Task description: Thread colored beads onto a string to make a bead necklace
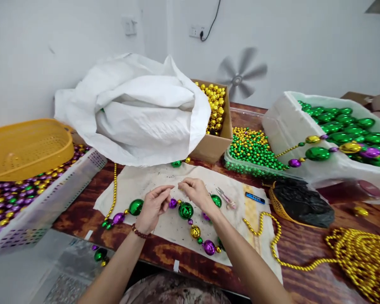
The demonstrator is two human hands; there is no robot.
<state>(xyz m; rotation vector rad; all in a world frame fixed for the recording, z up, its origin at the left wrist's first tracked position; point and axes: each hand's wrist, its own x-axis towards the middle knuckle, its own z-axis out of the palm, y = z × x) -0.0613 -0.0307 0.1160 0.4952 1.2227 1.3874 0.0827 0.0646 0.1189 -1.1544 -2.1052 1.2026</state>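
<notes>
My left hand (155, 205) is over the beige cloth (164, 179), thumb and fingers drawn together; whatever they pinch is too small to make out. Close by on the right, my right hand (194, 192) is also closed in a pinch, its fingertips nearly meeting the left ones, contents unclear. Beneath and between them lies a string of large beads, among them a green ball (185, 210), a purple ball (208, 248) and a gold ball (195, 232). Left of my left hand are another green ball (136, 207) and a purple one (118, 218). Small pliers or snips (226, 198) lie right of my right hand.
A white sack (145, 122) bulges behind the cloth, beside a cardboard box (213, 147) of gold beads. Tubs of green and gold beads (250, 145) stand farther right. A blue-handled tool (255, 198) and gold bead chain (364, 257) lie right. A bead crate (47, 198) stands left.
</notes>
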